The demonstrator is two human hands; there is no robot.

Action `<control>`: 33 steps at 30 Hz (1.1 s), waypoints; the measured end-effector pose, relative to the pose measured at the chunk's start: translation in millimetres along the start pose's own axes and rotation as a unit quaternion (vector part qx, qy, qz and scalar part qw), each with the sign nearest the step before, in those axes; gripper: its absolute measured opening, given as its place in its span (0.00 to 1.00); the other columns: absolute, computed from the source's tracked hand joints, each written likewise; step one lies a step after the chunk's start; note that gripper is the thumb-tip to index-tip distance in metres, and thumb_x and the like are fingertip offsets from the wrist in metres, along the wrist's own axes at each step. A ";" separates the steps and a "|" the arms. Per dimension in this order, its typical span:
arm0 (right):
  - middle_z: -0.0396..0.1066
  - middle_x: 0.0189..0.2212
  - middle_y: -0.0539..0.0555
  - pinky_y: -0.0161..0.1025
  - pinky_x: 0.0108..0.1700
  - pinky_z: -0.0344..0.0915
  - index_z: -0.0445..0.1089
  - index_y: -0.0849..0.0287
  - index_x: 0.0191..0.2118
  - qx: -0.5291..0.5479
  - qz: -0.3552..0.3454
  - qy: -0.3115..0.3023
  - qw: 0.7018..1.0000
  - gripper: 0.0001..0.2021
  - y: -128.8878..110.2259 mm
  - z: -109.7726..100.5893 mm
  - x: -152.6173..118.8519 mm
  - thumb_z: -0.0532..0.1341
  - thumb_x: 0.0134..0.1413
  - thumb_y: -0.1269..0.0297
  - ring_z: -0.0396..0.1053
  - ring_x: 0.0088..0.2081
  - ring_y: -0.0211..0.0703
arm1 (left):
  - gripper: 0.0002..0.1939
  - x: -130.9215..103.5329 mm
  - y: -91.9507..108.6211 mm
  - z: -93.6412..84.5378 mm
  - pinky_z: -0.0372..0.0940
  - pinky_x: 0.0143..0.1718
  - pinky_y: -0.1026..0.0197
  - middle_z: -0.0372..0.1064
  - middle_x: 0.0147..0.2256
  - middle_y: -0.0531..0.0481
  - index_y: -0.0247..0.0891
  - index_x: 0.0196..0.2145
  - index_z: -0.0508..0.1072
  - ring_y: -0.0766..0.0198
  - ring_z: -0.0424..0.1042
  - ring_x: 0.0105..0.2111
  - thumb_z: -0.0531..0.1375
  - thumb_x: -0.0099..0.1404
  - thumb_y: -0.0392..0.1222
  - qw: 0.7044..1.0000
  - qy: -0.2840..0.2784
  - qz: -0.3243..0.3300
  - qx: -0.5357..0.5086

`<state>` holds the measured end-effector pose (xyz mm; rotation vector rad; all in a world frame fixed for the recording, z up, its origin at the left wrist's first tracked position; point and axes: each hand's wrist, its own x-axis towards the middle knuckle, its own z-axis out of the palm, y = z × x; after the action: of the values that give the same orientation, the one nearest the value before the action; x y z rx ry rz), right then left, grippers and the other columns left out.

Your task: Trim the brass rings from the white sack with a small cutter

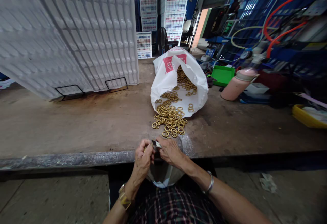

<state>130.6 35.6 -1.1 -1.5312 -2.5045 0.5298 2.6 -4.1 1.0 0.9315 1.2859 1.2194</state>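
Note:
My left hand (143, 157) is closed at the table's front edge, and a bit of a brass-coloured ring (145, 148) shows between its fingers. My right hand (171, 151) is closed beside it on a small dark-and-white tool (157, 144) that points towards the left hand; its kind is hard to make out. Just beyond both hands lies a heap of brass-coloured rings (170, 118). They spill from the mouth of a white plastic sack (159, 84) with red print, lying on its side with more rings inside. Below my hands, a pale translucent container or bag (165, 174) sits at my lap.
White ribbed panels (89, 29) stand on the wooden table (102, 125) at left, near black wire stands (116, 84). At right are a pink bottle (232, 88), a green tray (223, 75) and a yellow tray (308, 117). White crates (175, 12) are stacked behind.

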 end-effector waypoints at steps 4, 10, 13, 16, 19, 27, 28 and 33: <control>0.71 0.29 0.54 0.34 0.28 0.49 0.65 0.59 0.38 -0.010 -0.011 -0.034 0.999 0.12 1.6 -3.8 3.1 0.51 0.47 0.71 0.68 0.30 0.40 | 0.19 -8.2 8.3 -1.8 0.54 0.14 0.71 0.58 0.17 0.57 0.37 0.24 0.61 0.73 0.56 0.14 0.58 0.55 0.57 1.000 -0.009 0.008 0.009; 0.71 0.28 0.54 0.34 0.28 0.50 0.65 0.59 0.38 -0.053 0.013 -0.026 0.998 0.11 0.9 -5.3 10.5 0.52 0.47 0.71 0.68 0.30 0.43 | 0.17 -38.8 16.5 -2.5 0.51 0.13 0.71 0.60 0.19 0.55 0.37 0.26 0.61 0.74 0.55 0.14 0.57 0.57 0.54 0.979 -0.174 -0.084 -0.062; 0.71 0.31 0.55 0.34 0.31 0.53 0.65 0.59 0.39 -0.066 0.030 0.027 0.997 0.12 -0.7 -10.9 20.1 0.51 0.48 0.72 0.68 0.33 0.43 | 0.15 -46.3 -8.0 -5.8 0.48 0.12 0.71 0.62 0.20 0.53 0.37 0.26 0.61 0.73 0.56 0.14 0.58 0.56 0.52 0.956 -0.203 -0.194 -0.081; 0.70 0.35 0.56 0.35 0.35 0.56 0.63 0.60 0.44 -0.074 0.027 0.057 0.995 0.15 0.3 -18.3 35.3 0.51 0.48 0.72 0.68 0.35 0.44 | 0.14 -42.6 -47.0 -10.3 0.47 0.11 0.71 0.64 0.20 0.50 0.36 0.25 0.61 0.71 0.57 0.15 0.61 0.51 0.47 0.939 -0.160 -0.285 -0.107; 0.70 0.37 0.60 0.37 0.37 0.58 0.60 0.63 0.48 -0.095 0.032 0.031 0.994 0.16 2.4 -21.6 51.4 0.52 0.52 0.69 0.68 0.37 0.46 | 0.12 -29.6 -83.9 -11.7 0.49 0.13 0.69 0.64 0.21 0.48 0.33 0.23 0.64 0.71 0.58 0.16 0.61 0.50 0.44 0.928 -0.052 -0.357 -0.093; 0.71 0.33 0.61 0.38 0.33 0.59 0.62 0.65 0.44 -0.133 0.039 0.005 0.990 0.12 -5.0 -24.7 61.9 0.51 0.53 0.72 0.69 0.35 0.48 | 0.12 5.7 -124.9 0.5 0.59 0.21 0.64 0.63 0.23 0.50 0.34 0.28 0.65 0.66 0.63 0.21 0.49 0.65 0.43 0.942 -0.036 -0.329 0.054; 0.71 0.32 0.60 0.38 0.32 0.59 0.62 0.64 0.44 -0.133 0.042 0.007 0.990 0.12 -5.7 -23.9 61.4 0.51 0.52 0.72 0.69 0.34 0.47 | 0.12 7.7 -124.6 1.6 0.62 0.24 0.62 0.64 0.26 0.49 0.33 0.31 0.66 0.65 0.65 0.24 0.50 0.65 0.44 0.944 -0.053 -0.315 0.084; 0.70 0.31 0.57 0.39 0.32 0.57 0.62 0.62 0.41 -0.126 0.041 0.050 0.990 0.10 1.1 -7.5 63.1 0.51 0.52 0.73 0.68 0.32 0.46 | 0.13 12.6 -111.3 -0.3 0.66 0.39 0.55 0.64 0.44 0.46 0.39 0.45 0.67 0.58 0.67 0.41 0.56 0.63 0.45 0.943 -0.148 -0.198 0.222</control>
<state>104.6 93.5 2.4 -1.7051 -2.5170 0.1456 15.3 -10.5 -110.1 1.0614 1.4401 0.4610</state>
